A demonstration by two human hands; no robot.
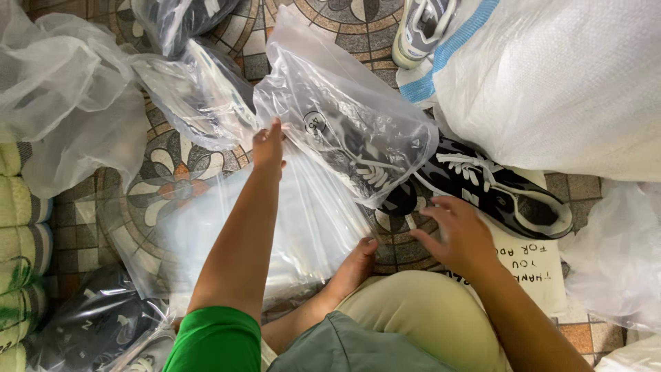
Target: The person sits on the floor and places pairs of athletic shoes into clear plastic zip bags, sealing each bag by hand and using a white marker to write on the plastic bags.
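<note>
My left hand (268, 148) grips the edge of a clear plastic bag (323, 103) that holds a black sneaker with white laces (358, 155). My right hand (458, 231) hovers with fingers spread just left of a second black sneaker (496, 189), which lies bare on the floor, partly on a white paper sheet (530, 265). A stack of clear empty bags (303, 227) lies under my left forearm. My bare foot (354, 265) rests on the tiled floor between the hands.
A large white woven sack (551, 83) fills the upper right, with a grey sneaker (420, 31) beside it. More bagged dark shoes lie at top left (200, 89) and bottom left (89, 324). Crumpled clear plastic (62, 89) sits at left, and pale rolled items (17, 227) line the left edge.
</note>
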